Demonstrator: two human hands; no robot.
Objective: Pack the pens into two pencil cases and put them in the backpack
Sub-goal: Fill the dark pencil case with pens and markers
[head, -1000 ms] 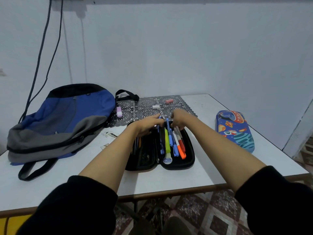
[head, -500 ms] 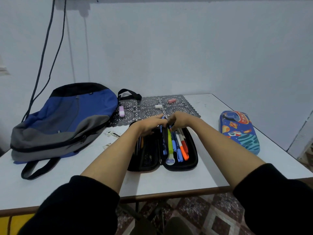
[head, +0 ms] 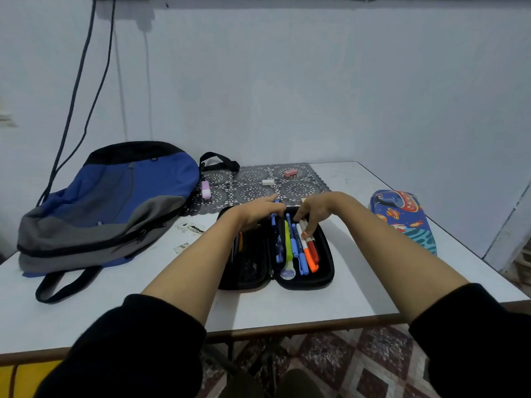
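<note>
A black pencil case [head: 324, 278] lies open flat in the middle of the table. Its right half holds several pens [head: 298, 248]: blue, yellow-green, orange and red. A few thin pens sit in the left half. My left hand [head: 255, 215] is at the case's far end, its fingers round the top of a blue pen [head: 278, 239] near the spine. Beside it, my right hand [head: 314, 209] has its fingertips down on the white and orange markers. A second, colourful space-print pencil case [head: 402, 216] lies closed at the right. The blue and grey backpack [head: 115, 202] lies on the left.
A dark lace mat [head: 253, 179] behind the case carries a pink eraser [head: 290, 172], a white eraser [head: 267, 182] and a lilac eraser [head: 206, 190]. Paper scraps [head: 192, 228] lie near the backpack. The wall stands right behind the table [head: 287, 305]; cables [head: 86, 81] hang at the left.
My right hand has shifted from the blue pen's top to the markers at the right, fingertips lowered onto them. My left hand stays at the spine on the blue pen.
</note>
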